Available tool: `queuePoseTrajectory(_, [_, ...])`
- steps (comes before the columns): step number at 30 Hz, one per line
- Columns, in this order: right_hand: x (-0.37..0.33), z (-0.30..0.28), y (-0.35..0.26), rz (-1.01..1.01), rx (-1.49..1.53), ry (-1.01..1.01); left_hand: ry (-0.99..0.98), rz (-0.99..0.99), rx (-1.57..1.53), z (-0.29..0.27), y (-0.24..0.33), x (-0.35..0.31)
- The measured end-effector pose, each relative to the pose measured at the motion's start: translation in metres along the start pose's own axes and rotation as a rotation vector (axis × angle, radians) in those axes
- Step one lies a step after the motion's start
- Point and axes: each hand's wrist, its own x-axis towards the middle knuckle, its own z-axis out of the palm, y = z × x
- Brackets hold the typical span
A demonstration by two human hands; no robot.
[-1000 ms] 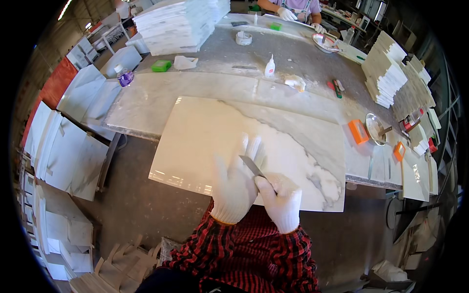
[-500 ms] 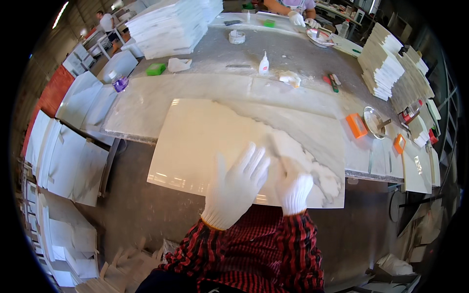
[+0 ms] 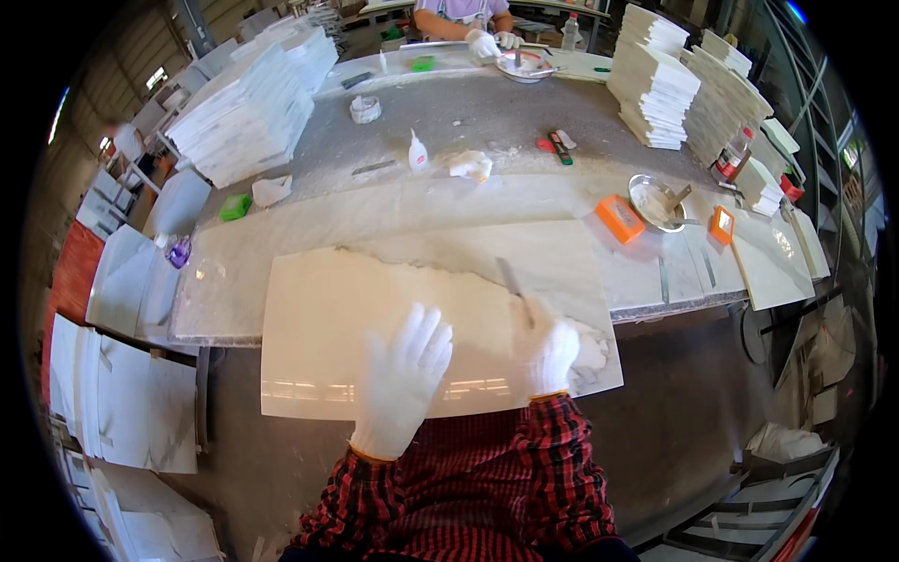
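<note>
A glossy cream slab with a grey vein lies across the near table edge, its front part overhanging. Above its right part, my gloved right hand is closed round a thin, flat metal scraper, which points away and slightly left. Some blur covers the fingers and the scraper's lower end. My gloved left hand is held over the middle front of the slab, fingers stretched and holding nothing. Whether its palm touches the surface I cannot tell.
Right of the slab are an orange box and a metal bowl of pale paste. Beyond stand a white squeeze bottle and a crumpled cloth. Slab stacks flank the table; a co-worker's gloved hands are at the far side.
The view has swung to the right, so the table's things appear further left. My right hand keeps the scraper over the slab; my left hand stays stretched out.
</note>
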Motion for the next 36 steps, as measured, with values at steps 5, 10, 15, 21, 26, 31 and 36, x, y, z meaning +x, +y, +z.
queuePoseTrajectory(5, [0.008, -0.034, 0.049, 0.183, 0.156, 0.142, -0.292, 0.036, 1.631, 0.03, -0.033, 0.046])
queuePoseTrajectory(10, [-0.002, -0.049, 0.064, 0.225, 0.235, 0.186, -0.705, 0.552, 2.079, -0.003, -0.101, 0.112])
queuePoseTrajectory(15, [-0.007, -0.055, 0.082, 0.241, 0.181, 0.172, -0.554, 0.555, 2.103, -0.032, -0.07, 0.161])
queuePoseTrajectory(21, [0.001, -0.06, 0.047, 0.594, 0.545, 0.08, 0.568, 0.394, 2.585, -0.122, 0.1, 0.124])
queuePoseTrajectory(26, [0.031, -0.013, 0.049, 0.111, 0.218, -0.103, 0.348, 0.275, 2.606, -0.13, 0.133, 0.116])
queuePoseTrajectory(31, [0.072, 0.023, 0.023, 0.006, 0.084, -0.274, 0.016, 0.495, 2.465, -0.13, 0.129, 0.15])
queuePoseTrajectory(36, [0.088, 0.05, -0.003, 0.052, 0.095, -0.286, -0.002, 0.407, 2.445, -0.146, 0.134, 0.164])
